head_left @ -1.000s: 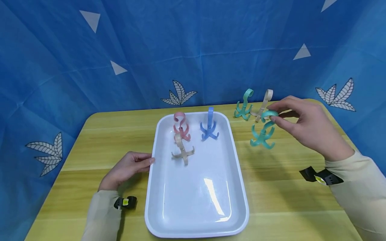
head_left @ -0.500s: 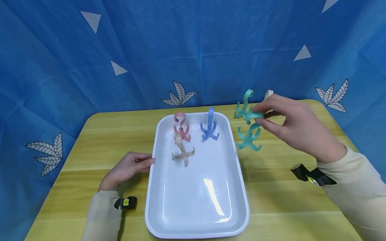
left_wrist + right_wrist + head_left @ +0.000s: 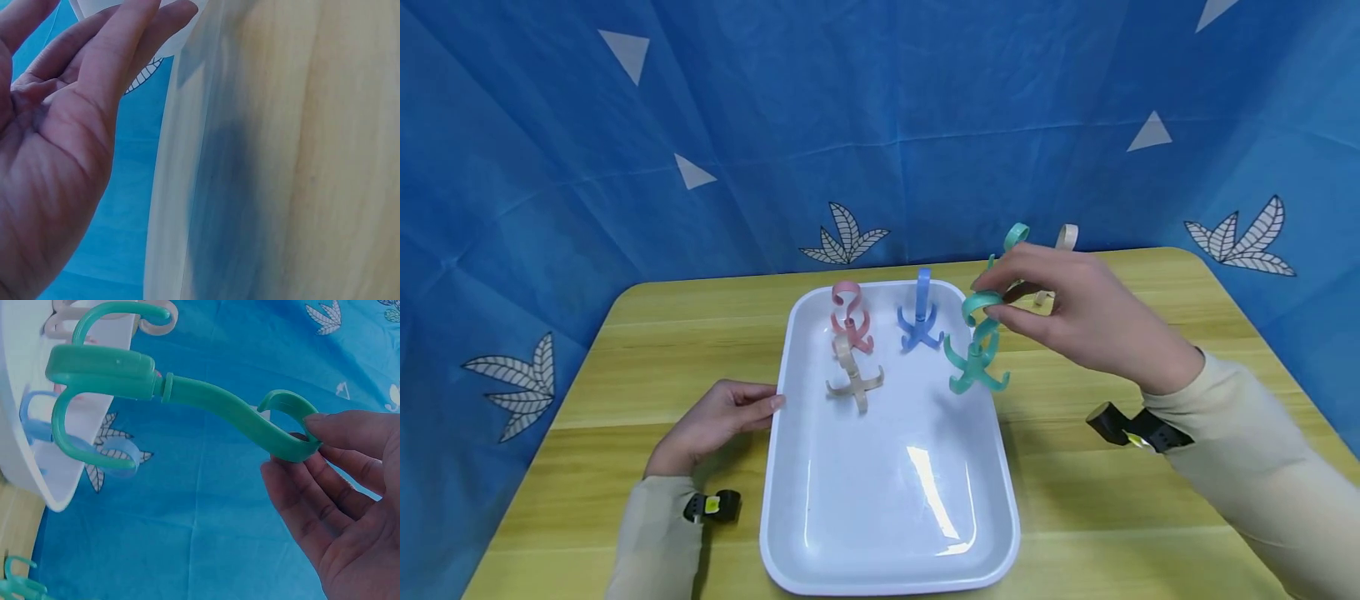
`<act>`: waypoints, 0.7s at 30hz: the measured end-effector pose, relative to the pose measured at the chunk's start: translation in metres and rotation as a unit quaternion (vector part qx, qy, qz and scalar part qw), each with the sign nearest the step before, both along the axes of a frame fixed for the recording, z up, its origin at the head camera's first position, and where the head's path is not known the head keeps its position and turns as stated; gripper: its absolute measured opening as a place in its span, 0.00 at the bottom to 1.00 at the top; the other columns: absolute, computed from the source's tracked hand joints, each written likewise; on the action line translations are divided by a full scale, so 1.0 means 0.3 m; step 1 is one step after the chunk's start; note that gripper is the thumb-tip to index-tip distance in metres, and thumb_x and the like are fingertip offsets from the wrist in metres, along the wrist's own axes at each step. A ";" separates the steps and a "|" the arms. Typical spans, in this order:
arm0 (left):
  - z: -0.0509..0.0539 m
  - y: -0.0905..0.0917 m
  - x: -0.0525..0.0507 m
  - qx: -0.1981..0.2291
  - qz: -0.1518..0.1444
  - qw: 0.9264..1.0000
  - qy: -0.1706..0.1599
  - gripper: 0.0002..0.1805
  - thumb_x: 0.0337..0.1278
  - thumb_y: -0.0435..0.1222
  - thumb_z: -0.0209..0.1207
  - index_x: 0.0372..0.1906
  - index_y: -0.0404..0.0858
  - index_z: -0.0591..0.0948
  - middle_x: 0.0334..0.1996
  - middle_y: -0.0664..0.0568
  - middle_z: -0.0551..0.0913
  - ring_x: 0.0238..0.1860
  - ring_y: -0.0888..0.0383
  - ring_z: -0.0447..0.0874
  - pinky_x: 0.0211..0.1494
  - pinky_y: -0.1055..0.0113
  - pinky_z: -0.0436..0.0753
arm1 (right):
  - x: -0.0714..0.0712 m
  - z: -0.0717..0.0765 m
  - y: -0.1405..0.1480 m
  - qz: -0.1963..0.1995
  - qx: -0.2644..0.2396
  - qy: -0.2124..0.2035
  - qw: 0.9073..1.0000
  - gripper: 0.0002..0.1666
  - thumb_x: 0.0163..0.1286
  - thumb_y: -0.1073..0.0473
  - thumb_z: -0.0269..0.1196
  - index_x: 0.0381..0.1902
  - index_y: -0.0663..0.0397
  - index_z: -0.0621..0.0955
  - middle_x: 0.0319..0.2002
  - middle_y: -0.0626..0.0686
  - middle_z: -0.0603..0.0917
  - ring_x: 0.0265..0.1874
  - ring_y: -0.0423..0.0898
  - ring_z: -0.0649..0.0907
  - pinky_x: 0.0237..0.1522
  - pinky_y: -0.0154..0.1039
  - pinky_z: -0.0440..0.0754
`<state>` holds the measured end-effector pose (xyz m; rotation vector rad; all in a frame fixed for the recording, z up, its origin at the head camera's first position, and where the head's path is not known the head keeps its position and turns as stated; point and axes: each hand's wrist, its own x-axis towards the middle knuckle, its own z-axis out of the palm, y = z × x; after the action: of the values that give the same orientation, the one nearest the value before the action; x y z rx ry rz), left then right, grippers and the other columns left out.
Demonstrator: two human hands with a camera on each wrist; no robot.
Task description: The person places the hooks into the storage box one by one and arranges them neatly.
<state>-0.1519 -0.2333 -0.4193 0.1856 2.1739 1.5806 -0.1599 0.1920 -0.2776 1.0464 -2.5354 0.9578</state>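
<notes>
My right hand (image 3: 1075, 308) pinches the curled top of a green rotating multi-prong hook (image 3: 976, 362) between thumb and fingers. The hook hangs prongs down over the right rim of the white tray (image 3: 895, 500); in the right wrist view the whole green hook (image 3: 212, 403) shows. At the tray's left edge, my left hand (image 3: 722, 421) holds the rim, thumb tip on it; the fingertips reach the tray in the left wrist view. A pink hook (image 3: 850, 321), a blue hook (image 3: 921, 317) and a beige hook (image 3: 856, 379) stand in the tray's far half.
Behind my right hand, another green hook (image 3: 1017, 234) and another beige hook (image 3: 1067, 237) stand on the wooden table (image 3: 1090, 517), both partly hidden. A blue patterned cloth (image 3: 775, 125) hangs along the table's far edge.
My right hand has carried the green hook leftward, from above the table to over the tray's right rim. The left hand and the tray have stayed in place.
</notes>
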 end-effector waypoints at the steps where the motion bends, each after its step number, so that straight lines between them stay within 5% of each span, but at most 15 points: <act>1: 0.000 -0.001 0.000 0.001 0.000 1.000 0.000 0.27 0.67 0.42 0.61 0.61 0.25 0.76 0.55 0.36 0.80 0.53 0.47 0.82 0.53 0.59 0.83 | -0.004 -0.002 -0.006 0.003 -0.001 -0.005 1.000 0.15 0.62 0.68 0.70 0.46 0.50 0.85 0.42 0.42 0.83 0.40 0.40 0.84 0.38 0.36 0.85; 21: -0.011 -0.006 -0.002 0.013 0.000 1.000 -0.004 0.27 0.67 0.42 0.61 0.61 0.25 0.76 0.54 0.37 0.81 0.52 0.48 0.83 0.53 0.59 0.83 | -0.086 -0.111 -0.113 0.036 -0.026 -0.138 0.989 0.11 0.64 0.65 0.69 0.44 0.51 0.86 0.41 0.44 0.84 0.40 0.42 0.82 0.44 0.46 0.84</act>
<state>-0.1526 -0.2350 -0.4226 0.1881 2.1490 1.6071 -0.1857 0.1581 -0.3110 1.0623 -2.6869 1.2600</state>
